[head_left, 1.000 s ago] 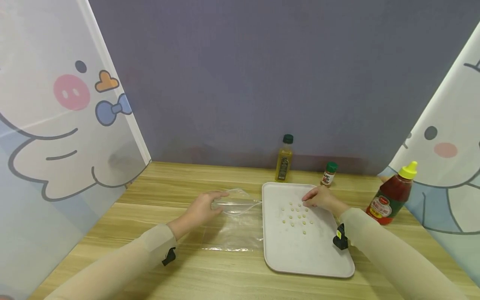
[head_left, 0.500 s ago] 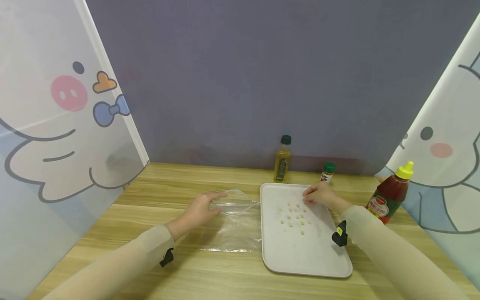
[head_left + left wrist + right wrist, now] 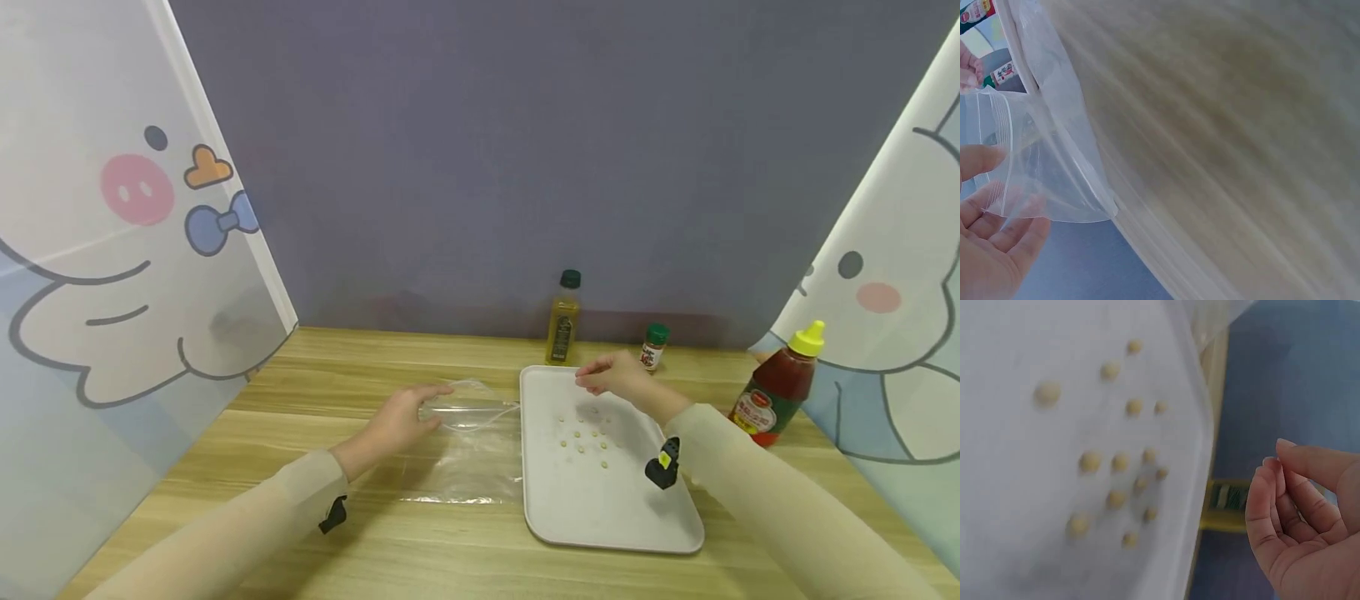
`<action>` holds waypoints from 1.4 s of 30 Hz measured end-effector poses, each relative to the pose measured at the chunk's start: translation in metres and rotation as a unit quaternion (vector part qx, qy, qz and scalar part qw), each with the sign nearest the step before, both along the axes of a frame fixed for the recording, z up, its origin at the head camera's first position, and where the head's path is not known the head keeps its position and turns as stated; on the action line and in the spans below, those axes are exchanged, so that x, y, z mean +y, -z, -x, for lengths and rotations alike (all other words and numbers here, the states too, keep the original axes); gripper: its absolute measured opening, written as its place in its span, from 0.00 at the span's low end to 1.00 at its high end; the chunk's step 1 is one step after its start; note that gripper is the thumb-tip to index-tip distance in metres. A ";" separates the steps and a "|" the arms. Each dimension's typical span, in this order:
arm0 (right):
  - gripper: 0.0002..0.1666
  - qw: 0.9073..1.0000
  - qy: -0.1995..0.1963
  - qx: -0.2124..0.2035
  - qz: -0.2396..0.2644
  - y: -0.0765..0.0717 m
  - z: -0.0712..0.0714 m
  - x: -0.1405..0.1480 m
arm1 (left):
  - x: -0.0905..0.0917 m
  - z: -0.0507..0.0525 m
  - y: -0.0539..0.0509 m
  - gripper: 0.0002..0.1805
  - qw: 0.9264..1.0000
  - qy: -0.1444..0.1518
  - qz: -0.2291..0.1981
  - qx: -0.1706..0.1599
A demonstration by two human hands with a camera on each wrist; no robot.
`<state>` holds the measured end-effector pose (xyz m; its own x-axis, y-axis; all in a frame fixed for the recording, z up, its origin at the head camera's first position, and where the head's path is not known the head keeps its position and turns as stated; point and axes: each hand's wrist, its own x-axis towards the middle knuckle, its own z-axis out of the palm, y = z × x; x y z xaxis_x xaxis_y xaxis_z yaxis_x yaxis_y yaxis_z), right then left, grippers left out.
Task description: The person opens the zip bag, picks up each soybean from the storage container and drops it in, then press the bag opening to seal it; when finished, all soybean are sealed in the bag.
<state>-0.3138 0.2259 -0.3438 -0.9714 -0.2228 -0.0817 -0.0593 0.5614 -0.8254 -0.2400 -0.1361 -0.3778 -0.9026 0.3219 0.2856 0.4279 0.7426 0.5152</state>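
Yel-cap btl (image 3: 775, 392), sm grn-cap jar (image 3: 653, 351)

Head camera looks down on the hands (image 3: 393, 423), wrist cameras closer.

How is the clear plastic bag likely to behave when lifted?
The clear plastic bag will probably flop, since its film looks thin and wrinkled. It is likely light, with the wooden table showing through it. The mouth may hold shape slightly better, as ridged seal lines run along it near the left hand.
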 end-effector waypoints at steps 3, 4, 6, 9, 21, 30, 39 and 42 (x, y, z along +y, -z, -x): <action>0.18 1.000 -0.005 0.013 0.006 -0.004 -0.004 -0.012 | 0.001 0.000 -0.001 0.29 1.000 0.000 0.006 -0.004; 0.17 1.000 -0.009 0.016 0.012 -0.006 -0.005 -0.016 | 0.001 0.001 -0.002 0.29 1.000 0.000 0.008 -0.004; 0.15 0.999 -0.022 0.019 0.024 -0.011 -0.008 -0.024 | 0.001 0.002 -0.003 0.29 1.000 -0.001 0.012 -0.005; 0.12 0.998 -0.041 0.020 0.040 -0.019 -0.013 -0.038 | 0.002 0.003 -0.004 0.29 1.000 -0.002 0.017 -0.003; 0.13 0.991 -0.099 0.012 0.086 -0.022 -0.022 -0.098 | 0.001 0.004 -0.006 0.29 1.000 0.001 0.009 -0.012; 0.08 0.992 -0.112 0.044 0.034 -0.011 -0.026 -0.131 | 0.001 0.007 -0.005 0.27 1.000 0.006 0.005 -0.010; 0.08 0.995 -0.089 0.043 0.006 -0.013 -0.029 -0.134 | 0.003 0.007 -0.006 0.27 1.000 -0.004 0.000 -0.020; 0.09 0.995 -0.086 0.042 0.015 -0.015 -0.027 -0.130 | 0.003 0.007 -0.006 0.27 1.000 -0.004 -0.001 -0.022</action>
